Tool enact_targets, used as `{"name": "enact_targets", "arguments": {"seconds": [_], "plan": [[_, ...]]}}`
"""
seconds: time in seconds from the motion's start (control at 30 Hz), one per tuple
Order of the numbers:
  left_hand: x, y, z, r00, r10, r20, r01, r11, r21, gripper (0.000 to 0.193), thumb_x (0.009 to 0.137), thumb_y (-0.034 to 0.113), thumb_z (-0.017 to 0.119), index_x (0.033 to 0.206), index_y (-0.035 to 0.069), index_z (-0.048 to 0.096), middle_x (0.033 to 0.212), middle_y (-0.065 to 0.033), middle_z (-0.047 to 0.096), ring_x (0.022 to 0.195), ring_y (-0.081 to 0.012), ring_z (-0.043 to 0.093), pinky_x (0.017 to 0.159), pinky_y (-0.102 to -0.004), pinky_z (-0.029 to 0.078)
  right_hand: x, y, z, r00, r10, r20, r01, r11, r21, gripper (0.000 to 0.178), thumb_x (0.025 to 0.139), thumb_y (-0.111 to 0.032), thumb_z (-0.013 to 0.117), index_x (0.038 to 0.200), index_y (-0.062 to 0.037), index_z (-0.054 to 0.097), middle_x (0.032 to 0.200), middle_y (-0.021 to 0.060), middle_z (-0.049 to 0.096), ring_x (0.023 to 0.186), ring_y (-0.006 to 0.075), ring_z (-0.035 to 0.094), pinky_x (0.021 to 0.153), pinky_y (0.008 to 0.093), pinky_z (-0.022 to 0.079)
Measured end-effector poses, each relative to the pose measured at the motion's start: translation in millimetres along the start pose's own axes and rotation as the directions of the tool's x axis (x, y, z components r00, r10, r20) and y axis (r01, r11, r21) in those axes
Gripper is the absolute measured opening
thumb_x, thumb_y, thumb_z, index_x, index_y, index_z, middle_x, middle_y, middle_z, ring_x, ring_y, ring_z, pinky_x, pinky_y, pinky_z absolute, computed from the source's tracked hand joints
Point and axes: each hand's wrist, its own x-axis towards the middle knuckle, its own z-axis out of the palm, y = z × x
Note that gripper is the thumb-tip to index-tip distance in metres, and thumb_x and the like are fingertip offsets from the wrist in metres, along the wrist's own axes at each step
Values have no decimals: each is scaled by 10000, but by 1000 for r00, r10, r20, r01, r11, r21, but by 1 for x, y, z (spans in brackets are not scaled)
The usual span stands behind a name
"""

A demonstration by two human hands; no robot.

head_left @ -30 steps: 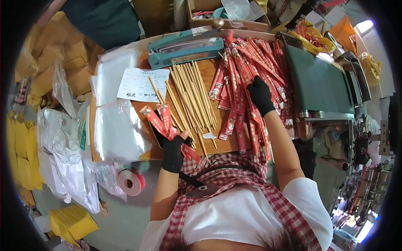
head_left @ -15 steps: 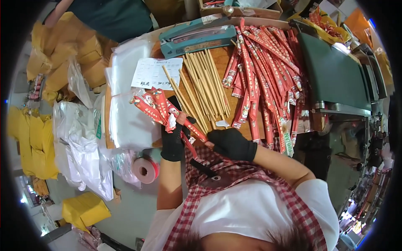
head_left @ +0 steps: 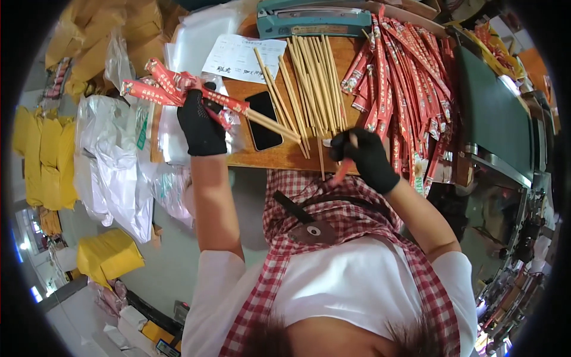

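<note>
Raised at the left of the table, my left hand (head_left: 202, 125), in a black glove, is closed round a bunch of red printed paper chopstick sleeves (head_left: 151, 92). Pale wooden chopsticks (head_left: 270, 123) stick out of one sleeve toward the right. My right hand (head_left: 372, 160), gloved too, is over the table's front edge at the near end of a row of loose chopsticks (head_left: 315, 86). Its thumb stands apart from the curled fingers, somewhat blurred, and I see nothing gripped there. A black phone (head_left: 265, 134) lies between the hands.
A heap of red sleeves (head_left: 404, 83) covers the table's right side. Behind stands a teal sealing machine (head_left: 315, 21). A written paper sheet (head_left: 244, 56) and clear plastic bags (head_left: 199, 41) lie at the left. A dark green machine (head_left: 496, 107) stands to the right.
My left hand has moved left and away from me with the sleeves, and chopsticks now show out of one. My right hand has left the bunch and moved right. The phone has come into view.
</note>
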Motion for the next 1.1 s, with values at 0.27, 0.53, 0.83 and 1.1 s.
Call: {"name": "enact_targets", "arguments": {"seconds": [0.27, 0.53, 0.83, 1.1], "plan": [[-5, -37, -18, 996, -78, 36, 74, 992, 104, 162, 836, 179, 610, 930, 61, 552, 744, -83, 608, 615, -152, 566, 533, -270, 447, 25, 2, 53, 902, -130, 412, 350, 780, -518, 285, 899, -288, 513, 865, -8, 553, 627, 172, 524, 566, 270, 541, 569, 368, 422], [57, -72, -30, 948, -307, 85, 146, 657, 740, 289, 775, 341, 593, 827, 57, 582, 718, -126, 625, 738, -258, 640, 602, -389, 495, 9, 40, -39, 972, -133, -193, -3, 815, -580, 260, 894, -237, 544, 956, 14, 553, 639, 31, 510, 623, 68, 481, 543, 251, 396], [63, -130, 36, 832, -415, 367, -395, 20, 918, 328, 723, 284, 574, 909, 20, 627, 884, -221, 630, 857, -362, 611, 760, -432, 480, 52, -19, -61, 826, -536, -175, -154, 86, -984, 286, 748, -233, 643, 919, -50, 506, 814, 156, 614, 758, 364, 602, 643, 451, 475], [65, -126, 29, 836, -125, 534, -512, 170, 842, 301, 725, 263, 603, 964, 82, 577, 855, -178, 630, 835, -374, 600, 724, -472, 475, 75, -20, -121, 838, -395, -377, -107, 557, -824, 153, 772, -145, 574, 686, -50, 488, 633, 110, 536, 600, 275, 560, 547, 375, 446]]}}
